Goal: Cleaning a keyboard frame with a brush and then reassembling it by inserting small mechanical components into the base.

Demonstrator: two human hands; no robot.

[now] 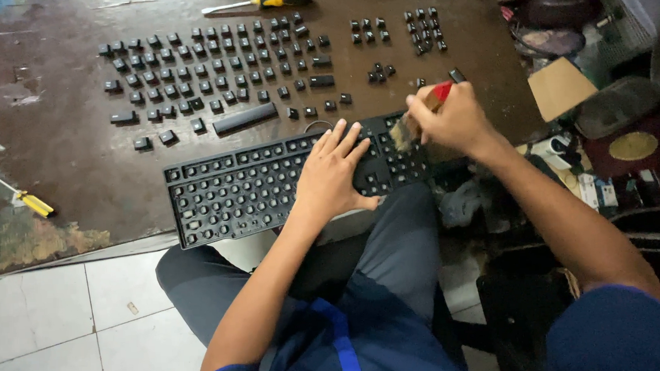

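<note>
Keyboard (228, 193), black and stripped of its caps, lies slanted at the near edge of the brown surface (65, 151), partly over the person's lap; the left hand (333, 171) rests flat on its right-middle part, fingers spread wide; the right hand (452, 119) is closed on a brush (415, 120) with a red handle, its pale bristles touching the keyboard's right end. Keycaps (209, 69) lie beyond the keyboard in rows, too many to count surely; one long bar cap (245, 118) sits nearest the keyboard; three smaller groups lie to the right of the main block. Two screwdrivers show: one with a yellow-and-black handle (265, 0) at the far edge, one with a yellow handle (23, 198) at the left edge. To the right, off the surface, lie a tan cardboard piece (560, 86), square-cut, a round gold disc (633, 146), and small white-and-blue packets (590, 187) whose number I cannot tell.
</note>
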